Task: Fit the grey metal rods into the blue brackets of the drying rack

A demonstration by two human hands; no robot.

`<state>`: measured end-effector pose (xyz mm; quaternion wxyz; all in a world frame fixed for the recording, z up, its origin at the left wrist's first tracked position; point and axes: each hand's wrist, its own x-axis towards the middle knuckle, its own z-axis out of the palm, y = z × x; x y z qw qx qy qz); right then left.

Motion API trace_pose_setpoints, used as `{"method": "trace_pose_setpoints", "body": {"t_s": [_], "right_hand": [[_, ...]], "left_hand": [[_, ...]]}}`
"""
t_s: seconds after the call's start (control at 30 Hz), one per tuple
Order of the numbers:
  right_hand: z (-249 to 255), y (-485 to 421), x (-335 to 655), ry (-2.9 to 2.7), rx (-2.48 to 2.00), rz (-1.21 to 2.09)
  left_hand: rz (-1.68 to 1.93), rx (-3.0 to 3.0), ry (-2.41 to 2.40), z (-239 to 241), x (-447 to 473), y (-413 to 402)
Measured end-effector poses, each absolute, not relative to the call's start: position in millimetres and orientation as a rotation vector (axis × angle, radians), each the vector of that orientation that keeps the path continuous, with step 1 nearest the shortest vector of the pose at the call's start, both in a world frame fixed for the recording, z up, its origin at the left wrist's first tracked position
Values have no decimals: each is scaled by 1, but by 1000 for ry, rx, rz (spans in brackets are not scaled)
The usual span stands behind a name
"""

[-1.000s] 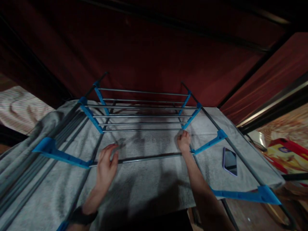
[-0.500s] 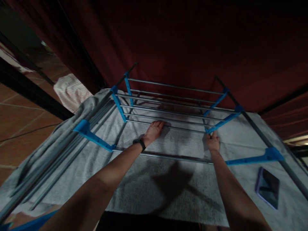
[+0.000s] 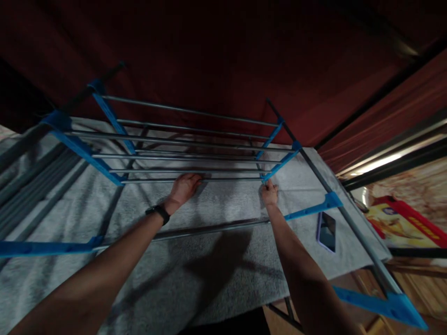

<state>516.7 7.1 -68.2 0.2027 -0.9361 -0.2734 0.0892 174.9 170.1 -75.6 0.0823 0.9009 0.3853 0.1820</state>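
A drying rack (image 3: 195, 156) with grey rods and blue plastic brackets stands in front of me, a grey towel (image 3: 213, 265) spread across it. My left hand (image 3: 183, 187) reaches under the raised middle rods and lies on the towel, its fingertips hidden by a rod. A black watch is on that wrist. My right hand (image 3: 269, 192) is closed on the towel's cloth just below the right blue bracket (image 3: 279, 165) of the raised rods.
A phone (image 3: 327, 231) lies on the towel at the right. A dark red curtain (image 3: 209, 60) hangs behind the rack. A red and yellow printed thing (image 3: 401, 225) sits low at the right. More grey cloth hangs over the rack's left wing (image 3: 31, 172).
My left hand went from the near rod forward onto the towel under the raised rods. The right hand stayed by the right bracket. My view swung left, then back right.
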Motion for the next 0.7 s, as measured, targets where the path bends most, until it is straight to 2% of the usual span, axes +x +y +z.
{"method": "trace_pose_setpoints", "body": {"t_s": [0.7], "right_hand": [[-71,6,515,-775,-2609,239]], "left_hand": [[481,2732,1082,-76,174,173]]}}
